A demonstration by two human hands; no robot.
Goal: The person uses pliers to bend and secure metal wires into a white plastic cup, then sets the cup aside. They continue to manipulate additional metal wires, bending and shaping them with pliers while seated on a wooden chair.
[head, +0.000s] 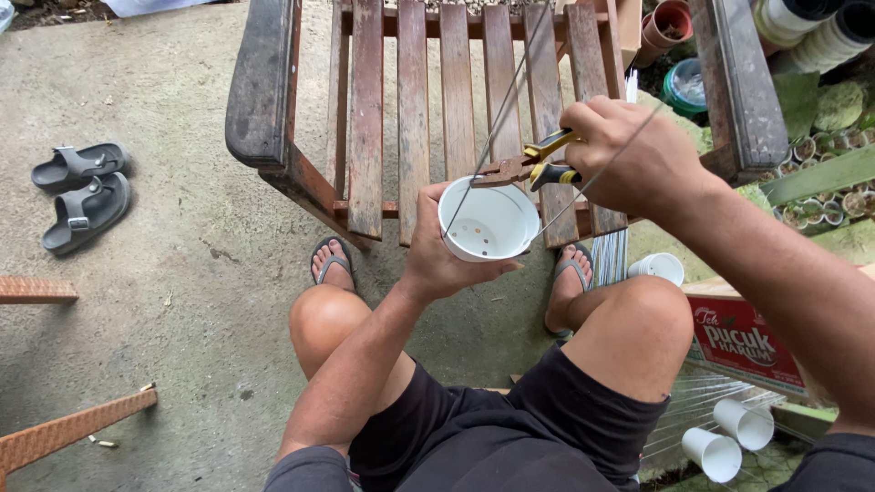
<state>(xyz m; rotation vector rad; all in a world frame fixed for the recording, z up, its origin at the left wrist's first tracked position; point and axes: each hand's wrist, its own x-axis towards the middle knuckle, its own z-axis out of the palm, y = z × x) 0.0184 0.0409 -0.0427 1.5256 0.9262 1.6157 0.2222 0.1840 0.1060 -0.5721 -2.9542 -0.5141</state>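
Observation:
My left hand (pixel 436 258) grips a small white plastic pot (pixel 488 221) from below and the side, its open top facing me and small holes showing in its bottom. My right hand (pixel 629 155) is closed on a pair of pliers (pixel 529 167) with yellow and black handles, the jaws at the pot's rim. Thin grey wires (pixel 497 123) run from the pot's rim up and away over the chair, one passing under my right hand.
A worn wooden slatted chair (pixel 410 100) stands right in front of my knees. Grey sandals (pixel 82 191) lie on the concrete at left. More white pots (pixel 729 437) and a red carton (pixel 743 342) sit at lower right, with plant pots (pixel 670 23) behind the chair.

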